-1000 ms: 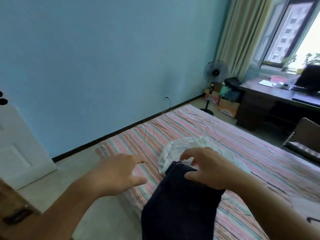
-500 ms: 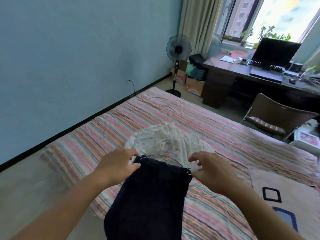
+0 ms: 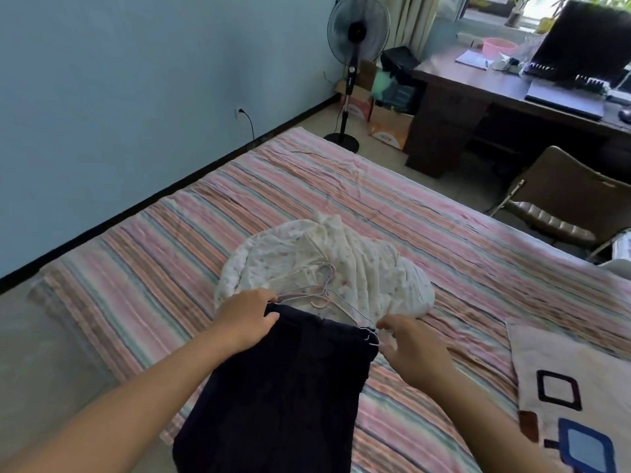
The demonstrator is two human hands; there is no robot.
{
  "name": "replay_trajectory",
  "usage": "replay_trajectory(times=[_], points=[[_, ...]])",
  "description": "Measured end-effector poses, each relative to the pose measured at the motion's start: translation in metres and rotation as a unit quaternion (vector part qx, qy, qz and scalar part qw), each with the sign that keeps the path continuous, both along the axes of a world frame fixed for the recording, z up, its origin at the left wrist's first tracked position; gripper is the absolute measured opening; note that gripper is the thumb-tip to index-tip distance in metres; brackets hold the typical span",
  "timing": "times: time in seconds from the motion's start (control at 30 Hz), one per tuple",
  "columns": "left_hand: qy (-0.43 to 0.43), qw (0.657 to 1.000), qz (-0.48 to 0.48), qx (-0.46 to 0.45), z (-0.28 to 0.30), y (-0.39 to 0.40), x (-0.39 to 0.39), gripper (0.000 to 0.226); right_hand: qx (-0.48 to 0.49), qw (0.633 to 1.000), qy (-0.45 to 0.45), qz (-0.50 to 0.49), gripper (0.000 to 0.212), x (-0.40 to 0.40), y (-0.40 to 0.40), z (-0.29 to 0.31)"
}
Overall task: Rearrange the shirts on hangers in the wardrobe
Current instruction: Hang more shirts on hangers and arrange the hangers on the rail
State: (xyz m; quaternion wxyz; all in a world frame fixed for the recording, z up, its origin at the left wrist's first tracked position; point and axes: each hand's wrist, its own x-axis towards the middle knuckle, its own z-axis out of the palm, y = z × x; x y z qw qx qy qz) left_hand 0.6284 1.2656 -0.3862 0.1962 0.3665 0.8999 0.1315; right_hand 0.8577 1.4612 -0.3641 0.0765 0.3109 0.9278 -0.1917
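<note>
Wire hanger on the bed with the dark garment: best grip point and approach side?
Probably the wire hanger at its neck below the hook, from above. Hook and neck lie bare on the white garment, while the lower bar sits under the dark garment, where the left hand grips one end and the right hand nears the other.

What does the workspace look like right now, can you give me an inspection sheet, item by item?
Surface: striped bed cover, wrinkled.
Job's things: dark garment on wire hangers, hanging over the bed edge; white patterned garment bunched behind it.
Clutter: patterned pillow at the right.
Hands: left hand grips the dark garment's top left corner; right hand at the hanger's right end, grip unclear.
Cables: black cord from the wall socket.
Surroundings: standing fan, desk with laptop, chair.
</note>
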Motion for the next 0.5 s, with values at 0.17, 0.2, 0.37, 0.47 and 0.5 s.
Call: replay_trajectory(times=[0.17, 0.2, 0.37, 0.47, 0.5], points=[[-0.016, 1.000, 0.020, -0.015, -0.068, 0.045, -0.025, 0.032, -0.054, 0.997, -0.006, -0.058, 0.026, -0.036, 0.024, -0.074], [-0.019, 0.999, 0.017, -0.024, -0.082, 0.052, -0.028, 0.033, -0.064, 0.995, -0.006, -0.071, 0.025, -0.044, 0.029, -0.088], [-0.016, 0.996, -0.022, -0.085, -0.148, 0.070, -0.056, 0.029, -0.090, 0.991, -0.029, -0.097, 0.033, -0.072, 0.057, -0.162], [-0.015, 0.993, -0.013, -0.114, -0.187, 0.070, -0.075, 0.031, -0.100, 0.988, -0.041, -0.114, 0.032, -0.081, 0.072, -0.205], [-0.015, 0.993, -0.004, -0.118, -0.199, 0.070, -0.081, 0.032, -0.106, 0.986, -0.042, -0.123, 0.032, -0.083, 0.075, -0.218]])
